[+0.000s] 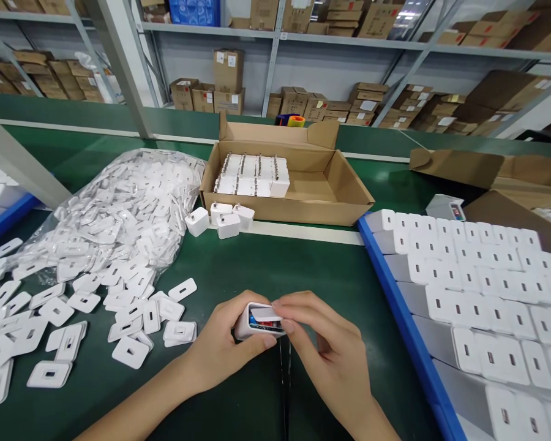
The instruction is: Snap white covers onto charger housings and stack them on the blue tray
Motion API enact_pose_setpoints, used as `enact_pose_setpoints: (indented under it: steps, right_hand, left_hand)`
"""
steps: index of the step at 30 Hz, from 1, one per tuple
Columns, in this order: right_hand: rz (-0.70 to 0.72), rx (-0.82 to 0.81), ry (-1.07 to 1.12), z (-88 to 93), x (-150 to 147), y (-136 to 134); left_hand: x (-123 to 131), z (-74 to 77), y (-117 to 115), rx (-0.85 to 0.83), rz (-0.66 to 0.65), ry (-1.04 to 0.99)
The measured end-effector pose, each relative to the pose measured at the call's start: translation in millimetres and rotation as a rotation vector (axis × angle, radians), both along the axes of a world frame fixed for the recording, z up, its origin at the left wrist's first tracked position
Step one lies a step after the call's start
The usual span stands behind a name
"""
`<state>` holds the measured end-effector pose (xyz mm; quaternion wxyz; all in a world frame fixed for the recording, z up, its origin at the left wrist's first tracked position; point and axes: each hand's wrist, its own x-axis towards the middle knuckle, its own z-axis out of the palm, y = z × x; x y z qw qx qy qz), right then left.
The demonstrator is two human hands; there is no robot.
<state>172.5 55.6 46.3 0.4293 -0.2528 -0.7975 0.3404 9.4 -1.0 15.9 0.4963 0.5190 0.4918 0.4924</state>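
Observation:
My left hand [220, 349] is closed around a white charger housing [243, 326], thumb along its near side. Blue and red electronic parts show inside its open end. In my right hand [333, 349], the thumb and fingertips pinch a white cover plate [265, 315], tilted at the housing's opening. Loose white cover plates [131, 352] with slots lie scattered to the left of my hands. Behind them is a clear plastic bag [119, 202] full of similar plates.
An open cardboard box [303, 211] at the back holds rows of white chargers with metal prongs. Several white chargers [228, 225] sit before it. A blue tray [406, 334] of chargers stands at right, another blue tray [9, 217] at left. Shelves [349, 41] hold cartons behind.

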Motion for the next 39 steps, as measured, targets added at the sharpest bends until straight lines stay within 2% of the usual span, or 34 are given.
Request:
enact_pose_setpoints:
  steps: [4,9,13,19,23,27,30,33,39]
  right_hand:
    - [0.029,0.021,-0.003,-0.5,-0.9,0.4]
    - [0.062,0.132,-0.036,-2.6,-2.3,0.4]
    - [0.093,0.227,-0.107,-6.8,-2.8,-0.4]
    - [0.15,0.241,-0.174,-9.6,-3.7,-5.2]
    - [0.099,0.051,-0.15,-9.9,-2.8,-7.1]
    - [-0.005,-0.407,-0.106,-12.9,-4.3,-3.7]
    - [0.139,-0.72,-0.032,-16.0,-8.4,-2.3]
    - [0.255,-0.808,0.086,-19.8,-12.7,-3.3]
    - [0.209,-0.786,0.196,-24.6,-16.1,-6.4]
  left_hand:
    - [-0.5,-1.6,-0.2,0.015,0.005,-0.014]
    - [-0.8,-4.9,-1.3,-0.025,0.009,-0.04]
    - [-1.4,-2.0,-2.0,-0.035,-0.006,-0.107]
    - [-3.0,1.0,0.2,0.012,0.092,-0.074]
    - [-5.1,0.1,-0.3,0.062,0.081,-0.017]
    - [-5.4,2.7,-3.7,0.207,0.047,0.031]
    - [-4.5,3.9,-5.0,0.274,0.045,0.068]
    - [-4.4,4.4,-3.8,0.287,0.034,0.08]
    - [-6.0,8.1,-1.9,0.254,0.014,0.086]
